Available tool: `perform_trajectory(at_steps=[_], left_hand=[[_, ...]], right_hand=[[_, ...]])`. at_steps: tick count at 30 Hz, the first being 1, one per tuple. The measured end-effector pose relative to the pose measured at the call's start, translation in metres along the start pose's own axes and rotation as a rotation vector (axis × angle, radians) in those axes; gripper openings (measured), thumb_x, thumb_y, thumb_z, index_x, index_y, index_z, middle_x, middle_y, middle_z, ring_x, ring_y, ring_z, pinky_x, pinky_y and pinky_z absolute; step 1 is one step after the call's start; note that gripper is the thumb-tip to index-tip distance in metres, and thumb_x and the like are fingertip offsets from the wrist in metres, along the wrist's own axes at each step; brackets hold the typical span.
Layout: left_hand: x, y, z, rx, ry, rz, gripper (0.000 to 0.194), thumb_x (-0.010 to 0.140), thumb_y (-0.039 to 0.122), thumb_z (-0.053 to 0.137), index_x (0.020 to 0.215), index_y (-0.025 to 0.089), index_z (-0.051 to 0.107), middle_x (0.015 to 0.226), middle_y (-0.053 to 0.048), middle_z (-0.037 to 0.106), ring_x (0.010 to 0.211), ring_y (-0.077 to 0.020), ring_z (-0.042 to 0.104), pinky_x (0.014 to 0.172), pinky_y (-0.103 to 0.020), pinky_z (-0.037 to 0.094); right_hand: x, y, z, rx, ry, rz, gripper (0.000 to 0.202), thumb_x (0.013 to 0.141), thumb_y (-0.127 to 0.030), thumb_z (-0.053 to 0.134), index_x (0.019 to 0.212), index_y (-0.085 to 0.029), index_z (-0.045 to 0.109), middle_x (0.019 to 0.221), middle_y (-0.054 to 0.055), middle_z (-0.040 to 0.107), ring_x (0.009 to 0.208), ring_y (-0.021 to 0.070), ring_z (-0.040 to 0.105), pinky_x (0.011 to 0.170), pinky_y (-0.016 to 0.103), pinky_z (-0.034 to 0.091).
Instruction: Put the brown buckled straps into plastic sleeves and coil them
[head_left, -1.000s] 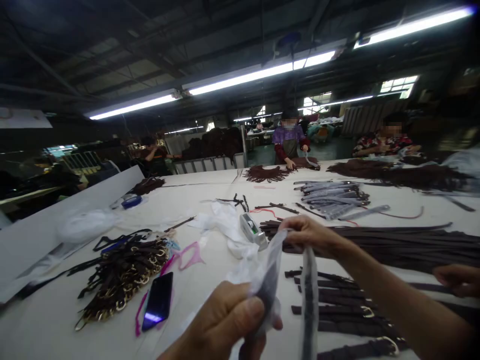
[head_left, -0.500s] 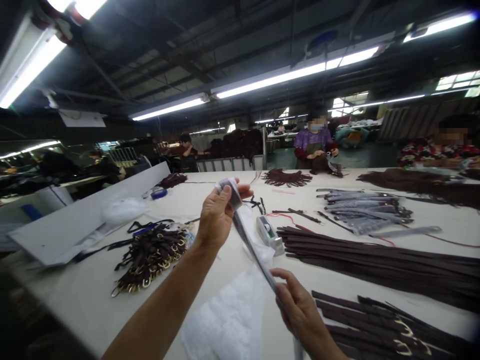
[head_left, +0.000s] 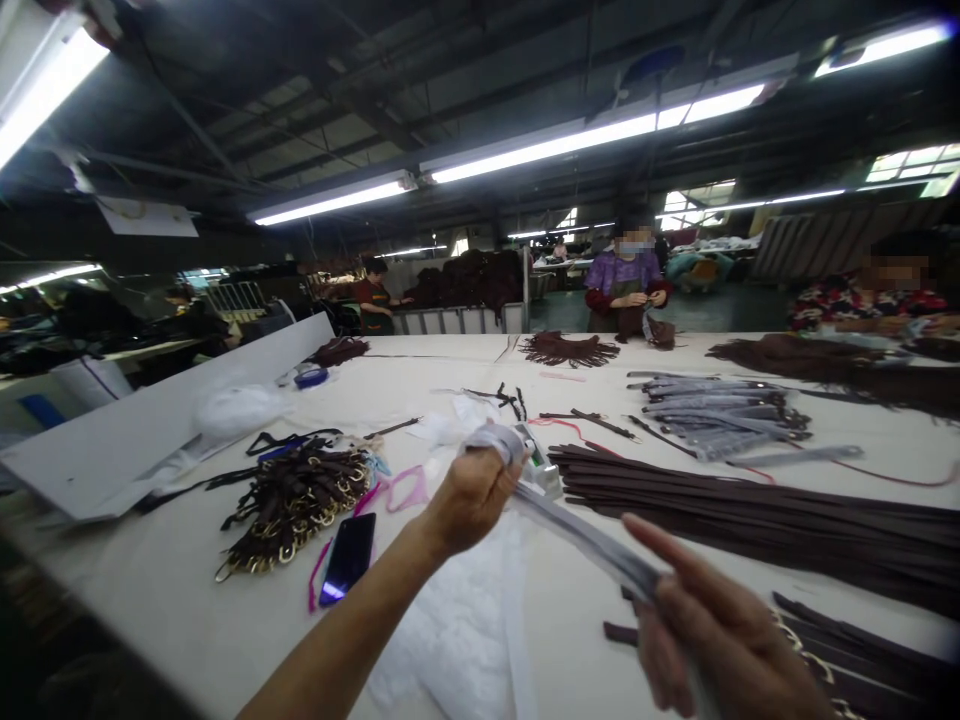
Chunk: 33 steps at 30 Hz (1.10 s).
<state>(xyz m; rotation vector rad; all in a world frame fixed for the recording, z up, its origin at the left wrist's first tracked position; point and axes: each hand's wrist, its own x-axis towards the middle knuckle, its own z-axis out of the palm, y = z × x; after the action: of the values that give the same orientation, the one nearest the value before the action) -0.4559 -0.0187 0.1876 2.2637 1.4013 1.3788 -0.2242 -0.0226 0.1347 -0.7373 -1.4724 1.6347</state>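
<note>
A long flat strap wrapped in thin greyish film (head_left: 577, 532) runs slantwise between my hands. My left hand (head_left: 476, 495) is closed around its far part, where the wrapping bunches into a pale loop above the fist. Nearer to me and lower right, my right hand (head_left: 712, 610) grips the strap between thumb and fingers, slightly blurred, with the index finger stretched out. Thin white wrapping sheets (head_left: 457, 630) lie below the strap. Just beyond my left hand, a tape dispenser (head_left: 546, 475) is partly hidden.
A pile of dark straps with gold rings (head_left: 300, 500) and a phone (head_left: 349, 558) lie left. Long dark straps (head_left: 735, 520) and a stack of wrapped straps (head_left: 720, 410) are on the right. A co-worker in purple (head_left: 622, 275) stands across the table.
My left hand has come down and slightly right, turning over with the strap's end. My right hand has moved right and nearer. The phone and pink bands, hidden before, now show.
</note>
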Motion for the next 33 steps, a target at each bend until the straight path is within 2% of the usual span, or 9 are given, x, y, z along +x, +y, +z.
perform_trajectory(at_steps=[4, 9, 11, 13, 18, 21, 24, 27, 33], left_hand=[[-0.037, 0.012, 0.032, 0.052, -0.326, 0.116, 0.04, 0.084, 0.048, 0.038, 0.073, 0.013, 0.055, 0.071, -0.012, 0.06, 0.074, -0.0232, 0.058, 0.07, -0.038, 0.046], [-0.041, 0.054, 0.028, -0.749, -0.62, -0.571, 0.048, 0.086, 0.051, 0.034, 0.076, 0.011, 0.058, 0.045, 0.001, 0.05, 0.032, -0.0071, 0.041, 0.032, -0.018, 0.03], [-0.031, 0.061, 0.023, -1.056, -0.507, -0.756, 0.052, 0.084, 0.055, 0.038, 0.075, 0.009, 0.06, 0.039, 0.002, 0.046, 0.029, -0.0075, 0.04, 0.029, -0.017, 0.026], [-0.019, 0.061, 0.021, -1.228, -0.262, -0.825, 0.05, 0.084, 0.053, 0.041, 0.072, 0.008, 0.061, 0.035, 0.004, 0.042, 0.035, -0.0091, 0.048, 0.035, -0.016, 0.037], [0.005, 0.056, 0.02, -1.356, 0.162, -0.791, 0.033, 0.09, 0.031, 0.042, 0.084, 0.006, 0.062, 0.045, 0.008, 0.044, 0.032, -0.0006, 0.038, 0.072, -0.026, 0.052], [0.013, 0.056, 0.026, -1.419, 0.25, -0.709, 0.032, 0.092, 0.028, 0.037, 0.088, 0.007, 0.061, 0.05, 0.007, 0.047, 0.036, -0.0011, 0.04, 0.082, -0.032, 0.05], [0.017, 0.05, 0.038, -1.345, 0.256, -0.548, 0.028, 0.091, 0.029, 0.039, 0.095, 0.009, 0.059, 0.06, 0.004, 0.055, 0.047, -0.0047, 0.051, 0.089, -0.034, 0.046], [0.015, 0.034, 0.05, -1.081, 0.205, -0.415, 0.025, 0.088, 0.031, 0.044, 0.095, 0.012, 0.058, 0.075, -0.001, 0.061, 0.063, -0.0109, 0.059, 0.085, -0.032, 0.045], [-0.014, -0.01, 0.054, -0.332, -0.191, -0.245, 0.03, 0.086, 0.04, 0.043, 0.089, 0.013, 0.057, 0.081, -0.008, 0.062, 0.079, -0.0187, 0.057, 0.076, -0.031, 0.043]], right_hand=[[0.031, -0.04, -0.036, 0.116, 0.005, 0.029, 0.044, 0.072, -0.04, 0.065, 0.109, -0.018, 0.056, 0.041, -0.009, 0.04, 0.028, 0.0037, 0.03, 0.028, 0.015, 0.028], [0.067, -0.017, -0.054, -0.123, -0.465, 0.272, 0.026, 0.067, -0.036, 0.069, 0.071, -0.011, 0.06, 0.047, -0.002, 0.055, 0.035, 0.0069, 0.047, 0.035, 0.016, 0.037], [0.061, 0.003, -0.033, -0.059, -0.634, 0.297, 0.032, 0.072, -0.042, 0.063, 0.068, -0.01, 0.061, 0.059, 0.003, 0.062, 0.05, 0.0111, 0.057, 0.049, 0.021, 0.046], [0.046, 0.022, -0.002, 0.085, -0.598, 0.273, 0.039, 0.078, -0.049, 0.054, 0.072, -0.011, 0.06, 0.063, 0.004, 0.062, 0.056, 0.0123, 0.059, 0.057, 0.024, 0.048], [0.011, 0.052, 0.048, 0.194, 0.077, 0.062, 0.048, 0.082, -0.057, 0.042, 0.113, -0.021, 0.045, 0.07, -0.002, 0.057, 0.034, 0.005, 0.039, 0.033, 0.019, 0.034], [0.008, 0.063, 0.048, -0.119, 0.232, -0.11, 0.04, 0.078, -0.047, 0.055, 0.109, -0.021, 0.049, 0.078, 0.001, 0.059, 0.043, 0.0065, 0.047, 0.04, 0.02, 0.039], [0.009, 0.072, 0.043, -0.214, 0.173, -0.061, 0.03, 0.084, -0.044, 0.046, 0.091, -0.016, 0.056, 0.062, 0.0, 0.055, 0.047, 0.0092, 0.05, 0.044, 0.021, 0.043], [-0.001, 0.079, 0.042, -0.104, 0.104, 0.09, 0.043, 0.085, -0.05, 0.043, 0.105, -0.014, 0.054, 0.063, 0.001, 0.056, 0.045, 0.0098, 0.051, 0.041, 0.022, 0.044], [-0.037, 0.059, 0.026, 0.045, 0.092, 0.241, 0.064, 0.082, -0.051, 0.048, 0.137, -0.024, 0.027, 0.064, -0.002, 0.059, 0.035, 0.0074, 0.049, 0.033, 0.019, 0.04]])
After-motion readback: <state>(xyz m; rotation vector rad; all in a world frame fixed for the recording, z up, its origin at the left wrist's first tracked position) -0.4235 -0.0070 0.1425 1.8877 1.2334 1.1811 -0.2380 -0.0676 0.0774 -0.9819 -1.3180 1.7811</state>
